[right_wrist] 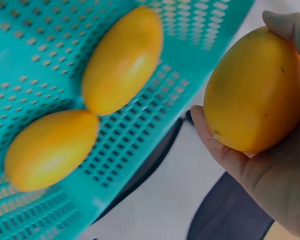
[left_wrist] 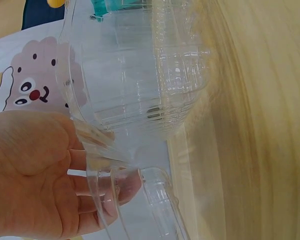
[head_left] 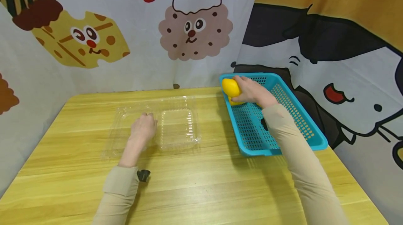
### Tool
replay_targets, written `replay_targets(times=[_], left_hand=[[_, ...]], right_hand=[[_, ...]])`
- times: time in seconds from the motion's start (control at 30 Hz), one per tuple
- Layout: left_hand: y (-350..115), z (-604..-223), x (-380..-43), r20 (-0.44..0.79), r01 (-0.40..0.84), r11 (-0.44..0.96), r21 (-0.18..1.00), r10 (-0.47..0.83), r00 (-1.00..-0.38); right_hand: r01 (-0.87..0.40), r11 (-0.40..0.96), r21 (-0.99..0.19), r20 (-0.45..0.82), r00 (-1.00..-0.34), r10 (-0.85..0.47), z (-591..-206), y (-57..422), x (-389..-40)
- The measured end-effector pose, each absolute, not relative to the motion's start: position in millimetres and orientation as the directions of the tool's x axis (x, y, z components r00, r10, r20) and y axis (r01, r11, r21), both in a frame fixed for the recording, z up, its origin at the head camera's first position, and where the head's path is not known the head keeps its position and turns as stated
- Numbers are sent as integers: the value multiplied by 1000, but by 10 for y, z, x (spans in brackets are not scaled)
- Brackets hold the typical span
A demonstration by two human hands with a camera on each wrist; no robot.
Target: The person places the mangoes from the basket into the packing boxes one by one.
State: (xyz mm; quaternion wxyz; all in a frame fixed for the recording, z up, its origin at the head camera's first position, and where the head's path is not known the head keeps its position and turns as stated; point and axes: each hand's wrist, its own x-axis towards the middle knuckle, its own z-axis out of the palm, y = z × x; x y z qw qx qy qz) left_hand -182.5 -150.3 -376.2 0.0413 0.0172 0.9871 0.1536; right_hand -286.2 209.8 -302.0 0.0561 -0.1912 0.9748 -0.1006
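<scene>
A clear plastic clamshell container [head_left: 176, 128] lies opened out on the table. My left hand [head_left: 144, 126] grips it at the middle fold between its two halves; in the left wrist view the curled fingers [left_wrist: 125, 185] show through the plastic. My right hand [head_left: 252, 90] holds a smooth yellow oval fruit [right_wrist: 257, 95], thumb on one side and fingers on the other, over the far left corner of the blue basket [head_left: 252, 130]. Inside the basket, the right wrist view has one yellow fruit [right_wrist: 124, 62] touching another yellow fruit [right_wrist: 52, 150] end to end.
The wooden table [head_left: 195, 190] meets a cloth backdrop [head_left: 135, 74] printed with cartoon figures along its far side. The basket stands at the back right, close to the cloth, with the container to its left. A small black device [head_left: 143, 175] sits at the left wrist.
</scene>
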Motion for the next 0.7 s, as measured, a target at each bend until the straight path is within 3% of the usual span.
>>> replay_targets(times=[0.7], left_hand=[[-1519, -3765, -1818, -85, 24, 948, 318, 53, -995]], right_hand=[[-486, 858, -165, -50, -865, -499, -2766, 1150, -2663]])
